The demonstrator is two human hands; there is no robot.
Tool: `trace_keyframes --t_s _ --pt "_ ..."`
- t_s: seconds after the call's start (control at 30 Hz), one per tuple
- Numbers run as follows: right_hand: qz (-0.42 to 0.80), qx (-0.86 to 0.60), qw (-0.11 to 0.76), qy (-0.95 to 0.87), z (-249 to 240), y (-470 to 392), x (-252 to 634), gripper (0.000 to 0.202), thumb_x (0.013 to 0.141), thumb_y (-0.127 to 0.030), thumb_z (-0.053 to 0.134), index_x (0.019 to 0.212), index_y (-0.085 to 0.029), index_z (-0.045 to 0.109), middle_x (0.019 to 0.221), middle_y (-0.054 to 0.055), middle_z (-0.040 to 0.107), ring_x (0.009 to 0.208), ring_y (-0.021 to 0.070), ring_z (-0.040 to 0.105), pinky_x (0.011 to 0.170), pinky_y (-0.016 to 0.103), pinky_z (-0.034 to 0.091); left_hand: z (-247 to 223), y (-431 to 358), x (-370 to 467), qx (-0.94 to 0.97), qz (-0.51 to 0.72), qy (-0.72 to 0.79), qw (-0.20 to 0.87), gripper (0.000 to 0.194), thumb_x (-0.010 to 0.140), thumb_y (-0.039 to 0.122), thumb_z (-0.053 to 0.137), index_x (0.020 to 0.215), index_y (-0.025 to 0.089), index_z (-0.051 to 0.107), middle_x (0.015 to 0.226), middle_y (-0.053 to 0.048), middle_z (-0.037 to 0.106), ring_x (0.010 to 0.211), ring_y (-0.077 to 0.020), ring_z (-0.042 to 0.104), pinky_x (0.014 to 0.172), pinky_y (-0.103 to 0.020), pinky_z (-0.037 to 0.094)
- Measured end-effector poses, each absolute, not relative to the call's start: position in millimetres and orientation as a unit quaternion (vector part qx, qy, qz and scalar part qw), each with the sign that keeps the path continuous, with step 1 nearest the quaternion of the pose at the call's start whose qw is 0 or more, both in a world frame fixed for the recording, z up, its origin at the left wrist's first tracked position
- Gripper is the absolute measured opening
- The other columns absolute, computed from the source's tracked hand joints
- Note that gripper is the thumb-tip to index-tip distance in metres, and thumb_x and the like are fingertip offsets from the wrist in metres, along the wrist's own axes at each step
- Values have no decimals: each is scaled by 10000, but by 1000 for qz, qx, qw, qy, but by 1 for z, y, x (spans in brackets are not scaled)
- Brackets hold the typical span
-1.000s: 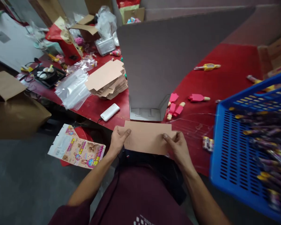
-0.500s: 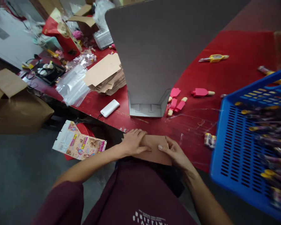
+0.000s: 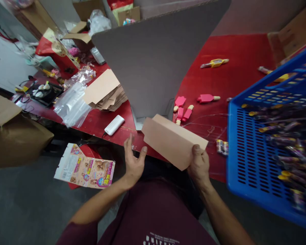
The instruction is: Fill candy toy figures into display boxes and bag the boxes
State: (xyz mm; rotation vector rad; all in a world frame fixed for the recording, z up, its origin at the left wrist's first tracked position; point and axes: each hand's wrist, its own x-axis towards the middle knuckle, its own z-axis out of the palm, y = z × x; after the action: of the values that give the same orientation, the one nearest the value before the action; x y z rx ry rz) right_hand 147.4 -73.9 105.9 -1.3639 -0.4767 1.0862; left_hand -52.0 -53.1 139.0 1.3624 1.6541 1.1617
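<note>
My right hand (image 3: 199, 165) grips a folded piece of brown cardboard (image 3: 169, 143) by its right end, thumb on top. The cardboard is creased lengthwise into two panels and is held above the table's front edge. To its left, my left hand (image 3: 134, 163) is free, with thumb and fingers apart. Behind the cardboard stands a tall grey display box (image 3: 153, 64), its inside facing me; the cardboard hides part of its base. A stack of flat brown cardboard pieces (image 3: 104, 90) lies left of the box.
A blue basket (image 3: 233, 143) of wrapped sticks stands at the right. Pink items (image 3: 180, 110) and a yellow one (image 3: 216, 63) lie on the red table (image 3: 241, 51). A white power bank (image 3: 114, 125), plastic bags (image 3: 72, 105) and a printed carton (image 3: 89, 166) are at the left.
The cardboard has been lifted from near my lap and now shows a fold. My left hand has let go and moved left; my right hand still holds it. The view has shifted.
</note>
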Motion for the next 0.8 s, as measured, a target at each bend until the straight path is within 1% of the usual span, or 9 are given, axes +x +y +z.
trace_keyframes --t_s 0.1,0.17,0.3,0.43,0.53,0.6,0.63,0.67,0.8 --pt "497 -563 629 -200 105 -67 129 621 797 -678 578 1171 -184 608 1077 129 706 977 293 685 795 406 579 142 -52 -34 263 455 580 622 593 781 571 675 1215 177 579 1313 -153 588 1252 -315 537 1042 -479 445" --pt "515 -563 610 -214 103 -65 112 631 809 -675 561 1224 -201 593 1109 124 701 1045 296 668 855 411 569 148 -43 -22 150 476 490 715 557 784 588 663 1134 157 621 1262 -151 630 1215 -319 572 1015 -466 480" --pt "508 -584 600 -201 100 -67 85 725 822 -698 517 1363 -218 489 1243 106 651 1183 271 601 997 408 509 156 -23 -13 56 602 430 670 574 733 557 737 1131 159 627 1262 -120 648 1256 -301 548 1053 -418 466" --pt "558 -580 556 -205 101 -73 80 772 862 -723 406 1420 -191 438 1296 116 621 1215 263 578 979 397 518 149 -19 -18 64 606 387 692 675 684 629 742 1153 159 624 1246 -128 658 1246 -329 554 1037 -444 480" --pt "524 -640 494 -268 104 -83 90 896 826 -691 527 1519 -180 281 1337 129 589 1205 263 576 959 387 517 139 -21 -24 95 634 409 649 675 696 636 728 1169 169 609 1243 -123 658 1242 -314 561 1018 -417 492" --pt "473 -681 460 -317 108 -91 98 1045 785 -621 643 1567 -213 83 1368 135 561 1081 267 639 892 398 540 134 -23 -25 93 649 432 620 686 688 627 739 1182 175 593 1241 -121 657 1228 -308 572 999 -406 502" --pt "452 -691 449 -342 111 -95 101 1063 775 -587 673 1569 -236 58 1378 132 554 1027 269 658 865 403 545 132 -24 -25 87 648 437 618 693 680 626 744 1182 175 588 1237 -121 657 1215 -308 581 990 -409 507" --pt "438 -693 440 -367 114 -97 104 1024 775 -560 686 1566 -257 110 1387 124 549 1016 274 660 864 409 542 131 -26 -24 79 641 438 625 700 671 630 748 1177 173 588 1230 -123 659 1199 -311 591 982 -415 510" --pt "462 -661 424 -411 116 -96 109 662 798 -543 659 1381 -253 534 1353 89 590 1215 297 558 1024 451 447 127 -33 -16 63 620 433 651 714 639 639 759 1141 159 592 1174 -127 675 1164 -318 611 985 -428 501"
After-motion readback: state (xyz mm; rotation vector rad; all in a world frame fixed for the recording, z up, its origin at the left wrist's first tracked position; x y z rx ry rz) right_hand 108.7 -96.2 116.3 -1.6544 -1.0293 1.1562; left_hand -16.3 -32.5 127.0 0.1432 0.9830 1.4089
